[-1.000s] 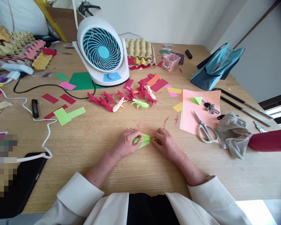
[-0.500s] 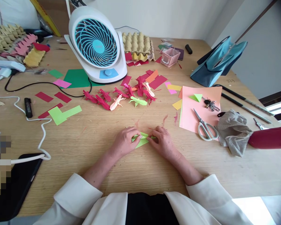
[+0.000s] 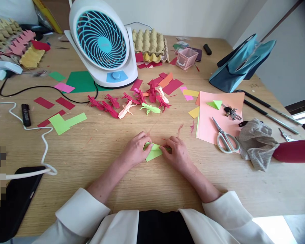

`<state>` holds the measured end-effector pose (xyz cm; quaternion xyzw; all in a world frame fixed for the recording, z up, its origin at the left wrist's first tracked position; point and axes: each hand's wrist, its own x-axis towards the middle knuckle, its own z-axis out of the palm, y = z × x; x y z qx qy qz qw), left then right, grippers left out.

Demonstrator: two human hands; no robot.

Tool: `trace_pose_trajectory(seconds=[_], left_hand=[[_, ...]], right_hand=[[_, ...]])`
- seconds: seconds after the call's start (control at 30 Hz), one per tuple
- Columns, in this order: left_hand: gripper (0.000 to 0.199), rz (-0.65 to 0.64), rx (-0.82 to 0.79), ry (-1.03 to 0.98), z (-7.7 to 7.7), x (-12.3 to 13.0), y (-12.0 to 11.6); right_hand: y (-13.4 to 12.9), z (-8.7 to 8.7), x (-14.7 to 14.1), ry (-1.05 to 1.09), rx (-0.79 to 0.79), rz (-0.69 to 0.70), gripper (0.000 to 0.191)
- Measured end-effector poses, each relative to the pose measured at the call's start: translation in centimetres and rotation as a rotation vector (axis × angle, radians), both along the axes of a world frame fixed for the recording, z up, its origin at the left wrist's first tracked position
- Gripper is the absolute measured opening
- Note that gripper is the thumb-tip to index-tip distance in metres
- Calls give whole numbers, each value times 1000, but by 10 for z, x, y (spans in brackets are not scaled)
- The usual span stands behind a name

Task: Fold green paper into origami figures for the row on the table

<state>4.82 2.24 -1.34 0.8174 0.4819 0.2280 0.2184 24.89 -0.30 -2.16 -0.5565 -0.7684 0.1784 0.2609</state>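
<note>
A small light-green piece of paper (image 3: 154,154), partly folded, lies on the table between my hands. My left hand (image 3: 138,148) pinches its left end, thumb on top. At its other end my right hand (image 3: 176,150) grips the paper between thumb and curled fingers; the fingertips partly hide it. Beyond my hands sit several folded paper figures: a light-green one (image 3: 150,108), a pale pink one (image 3: 126,109) and a group of red ones (image 3: 152,88).
White-handled scissors (image 3: 226,140) and keys (image 3: 232,113) lie on pink paper sheets (image 3: 205,127) at the right, beside a grey cloth (image 3: 256,142). A fan (image 3: 104,47) stands at the back. Green paper strips (image 3: 66,122), a marker (image 3: 25,115) and a white cable (image 3: 46,145) are on the left.
The view has shifted slightly, so the table's things sit a little differently in the picture. Both hands keep their grip on the green paper, almost unmoved.
</note>
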Motion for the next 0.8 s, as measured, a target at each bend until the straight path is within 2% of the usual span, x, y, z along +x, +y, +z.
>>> trace_pose_trajectory(seconds=[0.37, 0.57, 0.67, 0.8], left_hand=[[7, 6, 4, 22, -3, 0, 4], [10, 13, 12, 21, -1, 1, 4], [11, 17, 19, 21, -1, 1, 4], [12, 18, 21, 21, -2, 1, 4]], right_hand=[[1, -2, -2, -34, 7, -34, 16], [0, -2, -3, -41, 12, -36, 9], [-2, 0, -3, -36, 29, 7, 5], [-5, 1, -3, -25, 90, 103, 19]])
